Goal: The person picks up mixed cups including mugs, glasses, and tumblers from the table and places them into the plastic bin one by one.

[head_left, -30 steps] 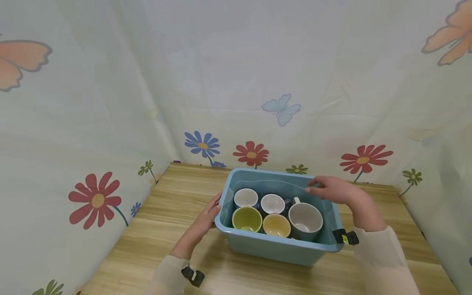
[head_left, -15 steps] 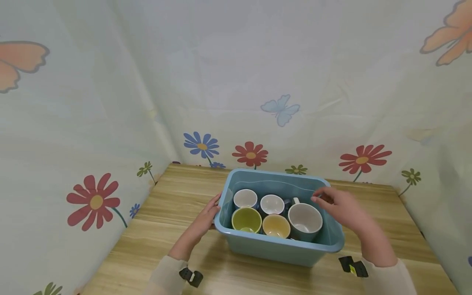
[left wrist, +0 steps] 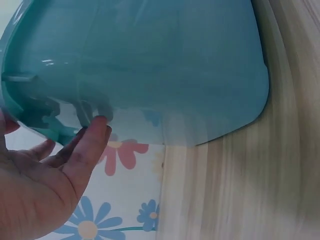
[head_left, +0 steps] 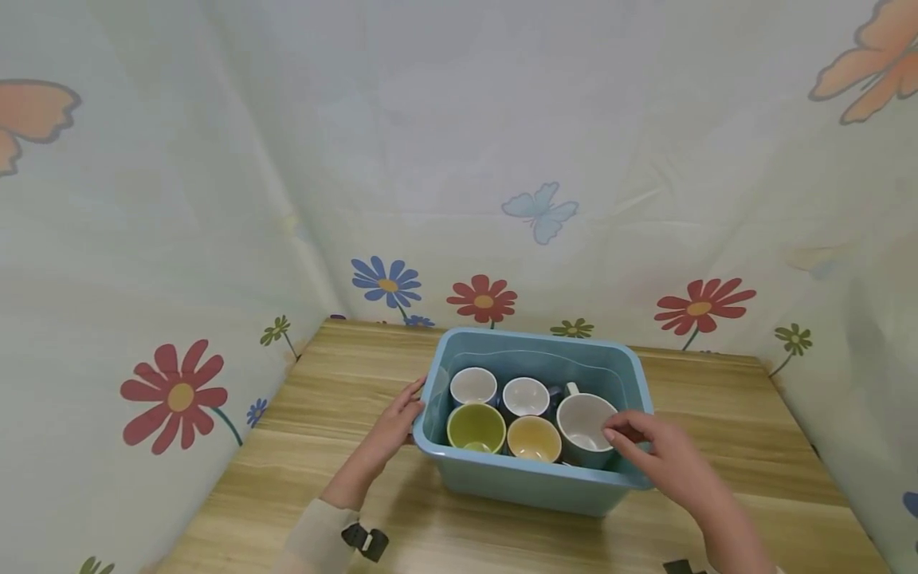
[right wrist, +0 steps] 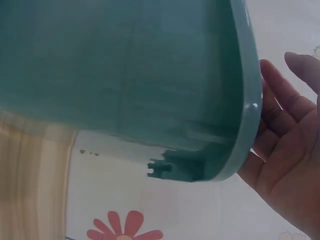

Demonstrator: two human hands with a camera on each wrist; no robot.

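Note:
A light-blue plastic bin (head_left: pixel 531 486) stands on the table with several mugs inside. My left hand (head_left: pixel 390 426) rests against the bin's left end; in the left wrist view its fingers (left wrist: pixel 87 155) touch the wall below the rim. My right hand (head_left: pixel 660 454) hovers over the bin's right side, fingers bent loosely, in front of the right edge of a large grey-white mug (head_left: pixel 582 422). Whether it touches that mug cannot be seen. In the right wrist view, the right hand (right wrist: pixel 295 135) shows behind the bin's rim, with thumb and fingers apart.
Beside the large mug sit a yellow cup (head_left: pixel 534 438), a green cup (head_left: pixel 476 428) and two white-lined cups, one at the back left (head_left: pixel 474 387) and one in the middle (head_left: pixel 527 396). The wooden table (head_left: pixel 337 359) meets a flower-printed curtain (head_left: pixel 430 159) behind.
My right hand has moved from the bin's back right corner toward me, down to the large mug's right edge. The left hand stays at the bin's left end.

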